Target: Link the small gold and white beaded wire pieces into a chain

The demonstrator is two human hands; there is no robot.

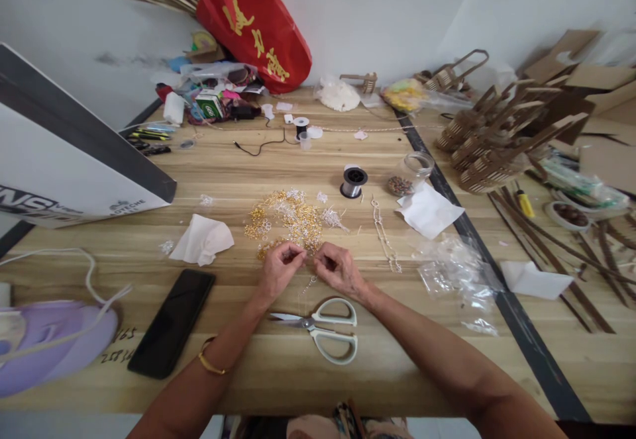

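Note:
My left hand point(279, 268) and my right hand point(339, 269) sit close together on the wooden table point(248, 174), both with fingers pinched. Between them runs a thin strand, and a short beaded piece point(308, 285) hangs down from it. What each fingertip pinches is too small to name. Just beyond the hands lies a pile of gold and silver beads point(291, 220). White-handled scissors point(322, 326) lie right below my hands. A finished beaded strand point(384, 237) lies to the right.
A spool of wire point(353, 181), a glass jar of beads point(408, 174) and white paper point(428, 211) are at the right. A black phone point(172, 322), a tissue point(203, 240) and a purple bag point(47, 340) are left. Brown cardboard baskets point(501, 134) stand far right.

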